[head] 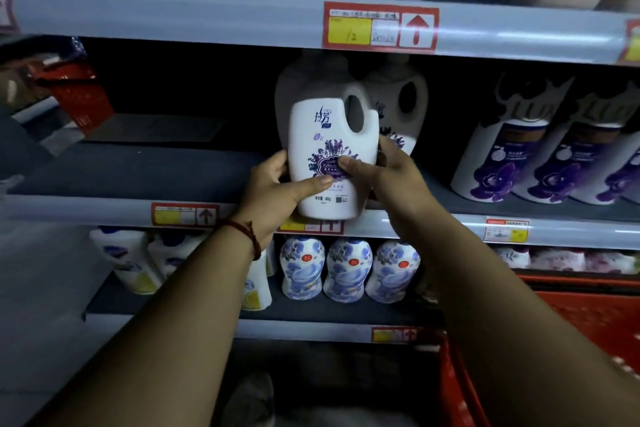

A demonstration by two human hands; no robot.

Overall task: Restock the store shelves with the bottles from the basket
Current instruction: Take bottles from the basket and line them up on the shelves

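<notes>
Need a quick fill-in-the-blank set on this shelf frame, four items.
The left hand and right hand grip one white bottle whose handle hole is near its ____.
The bracelet on the left wrist is ____.
The arrow on the price tag above points ____.
The red basket sits at the view's lower ____.
Answers: top, red, up, right.

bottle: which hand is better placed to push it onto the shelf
Probably left: the left hand grips the bottle low, thumb across its front; the right hand sits higher on its side.
</notes>
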